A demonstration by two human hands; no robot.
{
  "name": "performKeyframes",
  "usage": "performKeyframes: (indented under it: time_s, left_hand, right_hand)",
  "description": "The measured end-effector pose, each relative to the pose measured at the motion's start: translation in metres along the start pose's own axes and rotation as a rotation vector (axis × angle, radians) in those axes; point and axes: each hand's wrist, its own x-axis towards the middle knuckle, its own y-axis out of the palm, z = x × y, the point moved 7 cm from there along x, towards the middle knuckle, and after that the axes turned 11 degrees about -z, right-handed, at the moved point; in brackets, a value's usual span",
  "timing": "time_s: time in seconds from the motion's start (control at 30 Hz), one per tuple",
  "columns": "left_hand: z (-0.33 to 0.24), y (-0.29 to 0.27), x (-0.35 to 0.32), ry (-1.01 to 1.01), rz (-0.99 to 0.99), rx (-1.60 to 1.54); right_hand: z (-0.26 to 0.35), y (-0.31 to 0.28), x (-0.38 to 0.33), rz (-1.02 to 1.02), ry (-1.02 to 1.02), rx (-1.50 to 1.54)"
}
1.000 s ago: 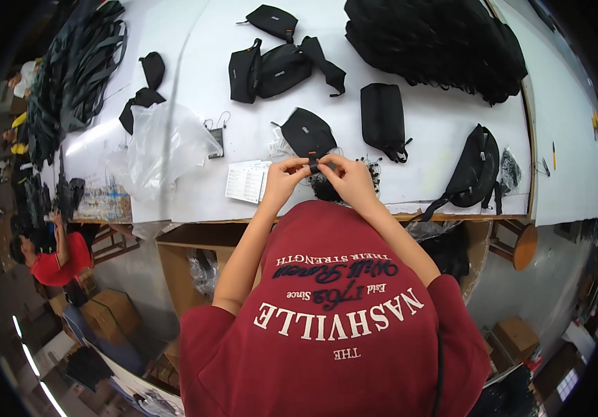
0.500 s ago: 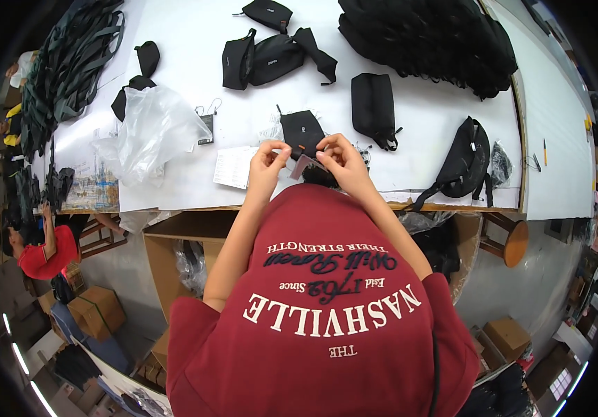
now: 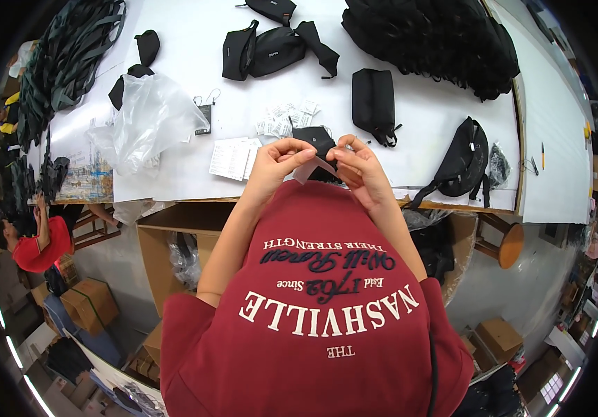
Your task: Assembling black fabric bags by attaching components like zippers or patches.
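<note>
Between thumb and fingertips, my left hand (image 3: 280, 167) pinches a small pale tag (image 3: 304, 171), close to my chest at the table's near edge. My right hand (image 3: 363, 172) is closed in a pinch just to the right; what its fingertips hold is too small to make out. Right behind both hands lies a small black pouch (image 3: 313, 137), its nearer part hidden by them. A pile of small white printed labels (image 3: 286, 118) lies just beyond the pouch. Left of my left hand are white printed cards (image 3: 229, 158).
A crumpled clear plastic bag (image 3: 149, 125) lies at left, beside a dark hang tag (image 3: 204, 117). Black bags (image 3: 278, 52) lie farther back. At right are an upright black pouch (image 3: 373, 104), a waist bag (image 3: 462, 163) and a large black heap (image 3: 431, 45). Dark straps (image 3: 69, 55) hang at far left.
The black pouch has shifted slightly right and nearer, showing more of the white labels behind it. My right hand has moved a little right, and the tag now shows its pale side.
</note>
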Motion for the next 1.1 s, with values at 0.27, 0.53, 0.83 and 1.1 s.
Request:
performKeyframes:
  time_s: [0.27, 0.53, 0.83, 1.1]
  left_hand:
    - [-0.015, 0.013, -0.01, 0.072, 0.057, -0.06]
    - [0.001, 0.013, -0.014, -0.156, 0.096, -0.271]
    - [0.002, 0.019, -0.011, 0.043, 0.036, -0.085]
    - [-0.005, 0.018, -0.01, 0.175, -0.11, 0.019]
  right_hand:
    - [0.005, 0.011, -0.006, -0.006, -0.017, 0.007]
    - [0.028, 0.023, -0.015, -0.176, -0.661, -0.576]
    - [0.015, 0.012, -0.006, -0.206, -0.412, -0.22]
    - [-0.007, 0.004, 0.002, -0.246, -0.162, -0.084]
